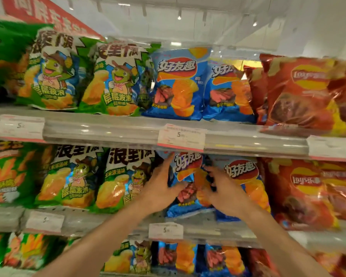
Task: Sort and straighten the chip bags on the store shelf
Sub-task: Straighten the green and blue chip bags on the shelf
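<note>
Gripping one glossy blue foil chip bag (185, 172) with both hands, middle shelf (112, 222).
Left hand (161, 184) fingers spread flat along bag's left edge; right hand (221, 188) curled on its right side, fingertips blurred. Second blue bag (242, 176) just right of grip, green foil bags (120, 176) left, red bags (304, 188) further right.

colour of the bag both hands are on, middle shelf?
Blue bag with orange chips and a red logo, between left hand and right hand. Head view.
</note>
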The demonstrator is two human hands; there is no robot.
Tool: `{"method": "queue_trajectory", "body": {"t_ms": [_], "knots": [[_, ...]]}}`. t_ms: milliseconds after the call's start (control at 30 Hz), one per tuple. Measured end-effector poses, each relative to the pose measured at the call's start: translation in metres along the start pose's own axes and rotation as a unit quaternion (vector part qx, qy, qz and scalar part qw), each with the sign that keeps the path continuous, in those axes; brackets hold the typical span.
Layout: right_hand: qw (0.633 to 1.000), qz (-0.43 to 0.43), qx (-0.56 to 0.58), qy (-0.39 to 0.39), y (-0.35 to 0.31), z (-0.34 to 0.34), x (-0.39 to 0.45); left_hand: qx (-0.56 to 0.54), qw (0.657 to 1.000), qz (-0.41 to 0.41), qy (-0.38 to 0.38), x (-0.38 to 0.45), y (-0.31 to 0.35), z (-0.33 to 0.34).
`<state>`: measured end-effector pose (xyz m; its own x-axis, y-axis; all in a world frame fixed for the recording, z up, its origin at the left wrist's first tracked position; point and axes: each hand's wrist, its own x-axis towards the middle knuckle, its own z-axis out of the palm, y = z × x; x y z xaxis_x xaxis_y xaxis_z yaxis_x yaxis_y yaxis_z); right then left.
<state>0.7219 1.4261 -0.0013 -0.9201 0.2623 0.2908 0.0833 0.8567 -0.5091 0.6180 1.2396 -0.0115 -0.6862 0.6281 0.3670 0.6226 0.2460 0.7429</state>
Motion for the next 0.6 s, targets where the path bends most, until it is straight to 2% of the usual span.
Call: {"method": "queue_trajectory", "body": {"t_ms": [100, 200, 300, 433, 600], "knots": [[0.999, 0.001, -0.03, -0.023, 0.006, -0.002, 0.001, -0.062, 0.998, -0.016, -0.005, 0.008, -0.001, 0.012], [1.0, 0.01, -0.019, -0.022, 0.01, -0.003, 0.004, -0.08, 0.995, -0.059, 0.011, 0.01, 0.001, 0.015], [0.999, 0.027, -0.008, -0.041, 0.016, -0.007, 0.008, -0.098, 0.993, -0.068, 0.015, 0.014, -0.002, 0.016], [0.995, 0.028, 0.077, -0.063, 0.024, -0.01, 0.012, -0.099, 0.993, -0.061, 0.013, 0.02, 0.003, 0.014], [0.98, 0.021, 0.163, -0.108, 0.019, -0.022, 0.015, -0.047, 0.998, -0.044, 0.01, 0.023, 0.017, 0.0]]}}
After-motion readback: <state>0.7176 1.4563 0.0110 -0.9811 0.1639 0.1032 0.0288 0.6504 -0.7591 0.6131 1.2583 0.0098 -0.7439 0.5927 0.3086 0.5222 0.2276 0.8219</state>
